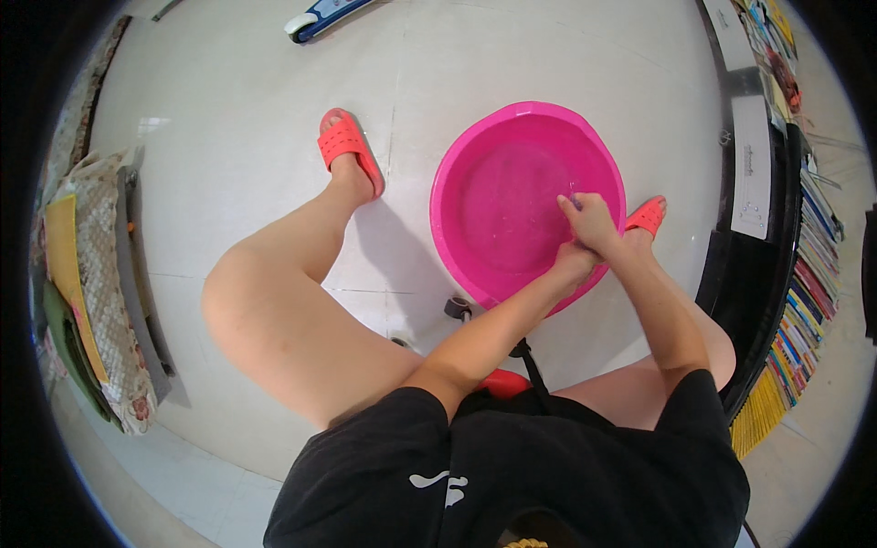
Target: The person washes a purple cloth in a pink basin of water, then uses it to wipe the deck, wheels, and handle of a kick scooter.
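Note:
A large pink plastic basin stands on the floor between the person's feet, with what looks like shallow water at its bottom. My right hand is over the basin's right part, fingers curled around a small dark purplish thing, possibly cloth, that shows beside the thumb. Just below it, my left hand is close against the right hand, near the basin's lower right rim. Something dark shows between the two hands; what it is, and whether the left hand grips it, is hidden.
Red slippers are on both feet. A dark shelf unit with white drawer fronts and rows of books runs along the right. Folded quilted bedding is at left; a scooter's wheel is at the top. A red seat shows beneath the person.

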{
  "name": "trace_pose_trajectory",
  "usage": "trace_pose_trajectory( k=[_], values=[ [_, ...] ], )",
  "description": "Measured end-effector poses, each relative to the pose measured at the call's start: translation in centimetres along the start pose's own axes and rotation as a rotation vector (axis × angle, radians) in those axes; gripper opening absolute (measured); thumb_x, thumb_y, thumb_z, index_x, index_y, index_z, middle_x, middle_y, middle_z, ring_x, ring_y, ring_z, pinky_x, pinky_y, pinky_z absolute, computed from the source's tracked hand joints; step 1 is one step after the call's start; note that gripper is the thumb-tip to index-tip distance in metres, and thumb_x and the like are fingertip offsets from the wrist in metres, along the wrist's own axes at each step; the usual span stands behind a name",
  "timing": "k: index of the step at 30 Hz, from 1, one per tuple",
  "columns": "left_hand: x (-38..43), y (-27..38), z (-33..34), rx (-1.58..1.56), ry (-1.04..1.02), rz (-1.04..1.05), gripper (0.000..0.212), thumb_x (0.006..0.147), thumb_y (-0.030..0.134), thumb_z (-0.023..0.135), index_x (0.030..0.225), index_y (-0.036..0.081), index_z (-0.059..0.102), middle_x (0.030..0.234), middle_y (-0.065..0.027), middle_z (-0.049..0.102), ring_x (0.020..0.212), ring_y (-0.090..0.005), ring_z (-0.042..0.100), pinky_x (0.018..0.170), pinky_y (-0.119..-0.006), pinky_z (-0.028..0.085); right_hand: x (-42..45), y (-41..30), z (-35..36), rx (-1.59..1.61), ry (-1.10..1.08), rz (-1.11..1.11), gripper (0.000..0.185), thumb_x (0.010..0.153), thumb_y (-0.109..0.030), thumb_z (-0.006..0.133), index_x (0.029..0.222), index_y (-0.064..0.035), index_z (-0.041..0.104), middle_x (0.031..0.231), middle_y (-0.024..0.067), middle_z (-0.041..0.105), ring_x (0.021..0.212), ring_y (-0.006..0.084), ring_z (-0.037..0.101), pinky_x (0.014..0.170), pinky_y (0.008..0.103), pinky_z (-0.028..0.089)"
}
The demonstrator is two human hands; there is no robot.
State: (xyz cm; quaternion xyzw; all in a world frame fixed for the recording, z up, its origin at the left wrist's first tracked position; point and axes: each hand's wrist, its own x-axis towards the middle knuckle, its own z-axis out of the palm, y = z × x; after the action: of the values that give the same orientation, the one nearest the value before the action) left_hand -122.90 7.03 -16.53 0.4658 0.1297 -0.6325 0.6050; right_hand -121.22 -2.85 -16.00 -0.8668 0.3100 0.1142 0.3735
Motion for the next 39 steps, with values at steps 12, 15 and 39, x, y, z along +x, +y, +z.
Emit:
trace_pose_trajectory(
  k=[12, 15, 39],
  values=[
    [3.8, -5.9, -7.0, 0.961, 0.548, -0.003, 0.034, 0.082, 0.035, 0.06, 0.097, 0.005, 0.064, 0.097, -0.0198, 0.068, 0.097, -0.0356, 0.065, 0.08, -0.046, 0.052, 0.3, 3.4, 11.0, -0.021, 0.327, 0.213, 0.042, 0.094, -0.03, 0.046, 0.083, 0.006, 0.063, 0.079, 0.0284, 0.062, 0.079, 0.0456, 0.061, 0.073, 0.0508, 0.047],
    [0.8, -4.2, -6.6, 1.057, 0.637, 0.06, 0.036, 0.081, 0.035, 0.06, 0.098, 0.004, 0.062, 0.095, -0.0194, 0.068, 0.094, -0.035, 0.066, 0.081, -0.046, 0.052, -0.1, 3.1, 11.6, 0.101, 0.397, 0.371, 0.046, 0.095, -0.032, 0.044, 0.081, 0.0067, 0.064, 0.079, 0.028, 0.063, 0.08, 0.0428, 0.063, 0.075, 0.0491, 0.049],
    [-13.5, 10.7, -9.0, 1.798, 0.138, 0.628, 0.087, 0.068, 0.067, 0.067, 0.126, 0.003, 0.054, 0.126, -0.0262, 0.052, 0.126, -0.0515, 0.034, 0.105, -0.047, 0.035, -12.7, 0.9, 15.2, 0.31, 0.352, 0.254, 0.088, 0.062, -0.02, 0.076, 0.141, -0.0113, 0.039, 0.145, 0.0255, 0.032, 0.131, 0.0368, 0.038, 0.103, 0.0424, 0.038]
  ],
)
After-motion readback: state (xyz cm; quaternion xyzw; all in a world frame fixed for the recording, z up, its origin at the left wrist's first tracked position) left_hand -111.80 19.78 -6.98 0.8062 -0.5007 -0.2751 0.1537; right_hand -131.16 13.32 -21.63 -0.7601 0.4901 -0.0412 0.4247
